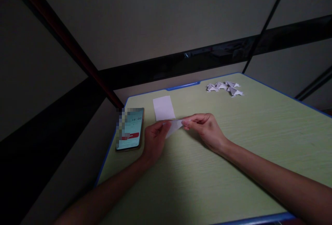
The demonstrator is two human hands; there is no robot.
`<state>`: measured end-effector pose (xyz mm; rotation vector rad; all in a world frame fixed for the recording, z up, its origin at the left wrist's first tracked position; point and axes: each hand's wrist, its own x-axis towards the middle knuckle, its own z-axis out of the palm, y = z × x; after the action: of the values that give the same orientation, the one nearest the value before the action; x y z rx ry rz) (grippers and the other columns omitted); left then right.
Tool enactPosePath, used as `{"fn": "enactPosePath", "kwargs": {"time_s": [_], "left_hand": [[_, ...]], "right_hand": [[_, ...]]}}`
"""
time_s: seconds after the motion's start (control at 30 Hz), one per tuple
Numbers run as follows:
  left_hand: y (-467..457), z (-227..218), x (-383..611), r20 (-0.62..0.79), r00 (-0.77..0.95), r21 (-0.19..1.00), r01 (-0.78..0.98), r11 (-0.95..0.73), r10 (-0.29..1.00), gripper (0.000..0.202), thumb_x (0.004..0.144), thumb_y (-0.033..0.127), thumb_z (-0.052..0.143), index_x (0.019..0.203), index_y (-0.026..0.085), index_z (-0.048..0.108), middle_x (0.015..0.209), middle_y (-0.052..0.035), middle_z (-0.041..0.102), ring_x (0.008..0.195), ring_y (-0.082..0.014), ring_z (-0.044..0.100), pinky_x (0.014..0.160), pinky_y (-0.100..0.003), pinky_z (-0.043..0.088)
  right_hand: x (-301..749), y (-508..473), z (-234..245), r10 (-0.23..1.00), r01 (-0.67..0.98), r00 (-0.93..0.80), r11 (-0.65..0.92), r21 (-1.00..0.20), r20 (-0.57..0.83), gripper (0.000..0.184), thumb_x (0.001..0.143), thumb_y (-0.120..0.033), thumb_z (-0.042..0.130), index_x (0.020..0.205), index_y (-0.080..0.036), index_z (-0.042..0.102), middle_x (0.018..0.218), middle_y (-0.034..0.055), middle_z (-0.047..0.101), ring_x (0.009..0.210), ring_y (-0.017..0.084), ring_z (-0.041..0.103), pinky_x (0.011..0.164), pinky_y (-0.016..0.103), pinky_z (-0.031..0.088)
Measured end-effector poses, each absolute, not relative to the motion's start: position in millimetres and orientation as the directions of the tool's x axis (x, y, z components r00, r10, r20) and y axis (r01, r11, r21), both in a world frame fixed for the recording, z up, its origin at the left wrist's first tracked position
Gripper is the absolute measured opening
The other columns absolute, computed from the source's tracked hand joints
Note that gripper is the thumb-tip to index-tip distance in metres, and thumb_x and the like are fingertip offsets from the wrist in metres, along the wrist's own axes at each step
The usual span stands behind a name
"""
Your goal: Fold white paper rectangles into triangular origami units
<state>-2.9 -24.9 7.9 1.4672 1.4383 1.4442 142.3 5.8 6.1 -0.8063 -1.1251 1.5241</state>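
A small folded piece of white paper (174, 127) is stretched between my two hands, just above the table. My left hand (156, 138) pinches its left end between thumb and fingers. At the right end, the thumb and fingertips of my right hand (204, 128) are closed on the same paper. My fingers cover both ends, so the full shape of the fold is hidden. Right behind the hands lies a flat sheet of white paper (164, 108), its near edge partly covered by the held piece.
A phone (131, 129) with a lit screen lies left of my left hand, near the table's left edge. Several folded paper figures (220, 86) sit together at the far right. The light green table (259, 124) has a blue rim and stands against panelled doors.
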Motion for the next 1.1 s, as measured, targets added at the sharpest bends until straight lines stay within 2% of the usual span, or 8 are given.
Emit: {"fn": "enactPosePath", "kwargs": {"time_s": [0.13,0.3,0.43,0.57,0.67,0.8,1.1], "left_hand": [[-25.8,7.0,-1.8,0.277,-0.199,0.936,0.275,-0.217,0.94,0.026,0.069,0.031,0.052,0.053,0.012,0.058,0.051,0.0021,0.05,0.052,-0.0091,0.041,0.048,-0.019,0.033],[-24.7,5.8,0.8,0.203,-0.189,0.959,0.236,-0.156,0.961,0.026,0.068,0.032,0.052,0.055,0.012,0.06,0.052,0.0018,0.051,0.053,-0.0094,0.041,0.049,-0.02,0.033],[-24.4,5.4,3.1,0.112,-0.062,0.977,0.186,-0.099,0.992,0.026,0.066,0.033,0.055,0.054,0.011,0.061,0.051,0.0011,0.054,0.051,-0.0091,0.043,0.048,-0.02,0.034],[-27.2,4.1,5.8,0.037,0.069,0.982,0.18,-0.048,0.997,0.022,0.065,0.029,0.057,0.053,0.011,0.062,0.049,0.0007,0.057,0.049,-0.0092,0.048,0.048,-0.019,0.036],[-28.2,4.5,6.9,0.028,0.061,0.987,0.157,-0.038,0.998,0.019,0.065,0.026,0.057,0.054,0.012,0.063,0.051,0.0,0.059,0.049,-0.0097,0.051,0.049,-0.019,0.039],[-26.5,5.6,6.7,-0.007,0.04,0.996,0.087,0.003,0.999,0.017,0.064,0.026,0.058,0.057,0.012,0.065,0.052,-0.0004,0.061,0.05,-0.0098,0.053,0.051,-0.02,0.043],[-25.8,6.2,4.3,-0.093,0.127,0.995,0.053,0.087,0.988,0.014,0.063,0.024,0.058,0.064,0.012,0.066,0.055,-0.001,0.062,0.052,-0.0108,0.054,0.053,-0.022,0.044]], "right_hand": [[140.9,4.6,5.5,0.964,-0.422,-0.263,-0.093,-0.902,0.024,0.014,0.054,-0.027,0.07,0.057,-0.014,0.066,0.051,-0.0003,0.062,0.05,0.007,0.051,0.054,0.021,0.039],[139.7,5.6,4.7,0.969,-0.446,-0.248,-0.111,-0.888,0.004,0.019,0.056,-0.03,0.068,0.054,-0.013,0.06,0.048,-0.0021,0.055,0.048,0.006,0.046,0.051,0.02,0.035],[142.2,6.8,3.6,0.974,-0.275,-0.192,0.066,-0.959,0.122,0.021,0.066,-0.031,0.06,0.056,-0.014,0.053,0.05,-0.0036,0.048,0.048,0.006,0.04,0.048,0.02,0.03],[144.2,6.0,2.3,0.954,-0.075,-0.198,0.216,-0.974,0.227,0.022,0.073,-0.033,0.051,0.061,-0.015,0.047,0.053,-0.0047,0.041,0.049,0.006,0.035,0.046,0.02,0.027],[142.9,4.5,0.9,0.942,-0.011,-0.271,0.202,-0.979,0.197,0.027,0.075,-0.035,0.046,0.057,-0.015,0.043,0.052,-0.0051,0.035,0.047,0.006,0.031,0.043,0.02,0.024],[141.3,3.0,1.4,0.916,0.043,-0.377,0.168,-0.985,0.14,0.031,0.076,-0.037,0.042,0.055,-0.014,0.044,0.052,-0.0039,0.036,0.047,0.006,0.032,0.043,0.021,0.025],[144.2,3.1,3.3,0.919,0.118,-0.359,0.22,-0.968,0.165,0.031,0.076,-0.036,0.044,0.054,-0.015,0.044,0.05,-0.004,0.034,0.048,0.007,0.031,0.043,0.021,0.024]]}}
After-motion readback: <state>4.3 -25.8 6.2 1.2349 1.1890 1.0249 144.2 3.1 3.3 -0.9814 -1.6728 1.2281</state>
